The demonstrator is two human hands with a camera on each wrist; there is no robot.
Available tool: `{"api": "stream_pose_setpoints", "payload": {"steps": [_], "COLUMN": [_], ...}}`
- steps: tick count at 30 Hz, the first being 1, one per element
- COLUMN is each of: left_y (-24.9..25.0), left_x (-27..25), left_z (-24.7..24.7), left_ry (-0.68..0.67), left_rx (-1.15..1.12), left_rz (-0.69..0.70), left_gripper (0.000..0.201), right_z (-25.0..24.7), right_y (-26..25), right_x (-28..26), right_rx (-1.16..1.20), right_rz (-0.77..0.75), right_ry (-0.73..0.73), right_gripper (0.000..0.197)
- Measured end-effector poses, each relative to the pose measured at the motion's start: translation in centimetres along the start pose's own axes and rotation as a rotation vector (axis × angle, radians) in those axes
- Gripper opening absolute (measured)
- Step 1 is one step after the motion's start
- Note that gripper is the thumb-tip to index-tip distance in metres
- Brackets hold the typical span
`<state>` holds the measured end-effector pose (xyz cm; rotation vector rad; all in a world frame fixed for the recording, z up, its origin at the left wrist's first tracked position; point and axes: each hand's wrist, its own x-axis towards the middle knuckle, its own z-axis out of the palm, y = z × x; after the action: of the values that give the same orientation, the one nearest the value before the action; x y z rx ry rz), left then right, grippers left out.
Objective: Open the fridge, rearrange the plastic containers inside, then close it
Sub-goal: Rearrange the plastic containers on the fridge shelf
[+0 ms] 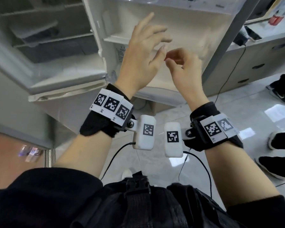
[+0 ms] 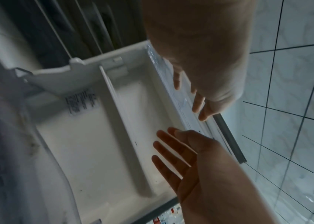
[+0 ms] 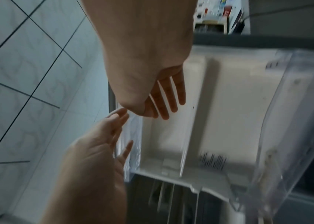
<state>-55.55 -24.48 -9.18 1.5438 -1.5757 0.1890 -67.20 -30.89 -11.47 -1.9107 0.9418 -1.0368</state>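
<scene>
The fridge stands open. Its grey shelves [image 1: 44,40] are at the left and the white inner door panel [image 1: 184,28] fills the middle. Both hands hover in front of that panel, close together and touching nothing. My left hand [image 1: 146,46] has its fingers spread and straight, as the left wrist view confirms [image 2: 173,159]. My right hand [image 1: 183,63] hangs with loosely curled fingers and holds nothing [image 3: 102,144]. A clear plastic door bin [image 3: 290,121] runs along the panel's edge, also in the left wrist view [image 2: 8,151]. No loose containers are in sight.
A grey counter with drawers [image 1: 257,66] stands right of the door, with a phone [image 1: 252,32] on top and a black cable [image 1: 227,76] hanging down. Another person's dark shoes [image 1: 280,96] are on the tiled floor [image 1: 237,104] at the right.
</scene>
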Motion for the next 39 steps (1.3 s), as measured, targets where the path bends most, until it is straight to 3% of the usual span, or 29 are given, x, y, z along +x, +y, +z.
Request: {"api": "stream_pose_setpoints", "payload": {"steps": [8, 16, 23, 31, 39], "left_y": [-5.4, -15.6, -24.1, -32.4, -40.0], "left_x": [-4.0, -7.4, -7.9, -4.5, 3.7], "left_z": [-7.8, -17.7, -23.4, -24.6, -24.6], "left_ry": [0.064, 0.019, 0.024, 0.019, 0.063], "left_rx": [0.024, 0.138, 0.144, 0.117, 0.122], "left_rz": [-0.200, -0.326, -0.400, -0.491, -0.583], "left_gripper": [0.020, 0.021, 0.022, 0.019, 0.023], "right_z": [9.5, 23.2, 31.1, 37.1, 41.5], "right_y": [-4.2, -9.1, -12.2, -12.4, -11.9], "right_x": [-0.4, 0.3, 2.6, 9.0, 19.1], "right_rx": [0.024, 0.115, 0.098, 0.076, 0.095], "right_rz": [-0.060, -0.070, -0.034, -0.044, -0.046], "right_ry": [-0.194, -0.345, -0.406, -0.396, -0.316], "right_gripper": [0.013, 0.012, 0.017, 0.012, 0.010]}}
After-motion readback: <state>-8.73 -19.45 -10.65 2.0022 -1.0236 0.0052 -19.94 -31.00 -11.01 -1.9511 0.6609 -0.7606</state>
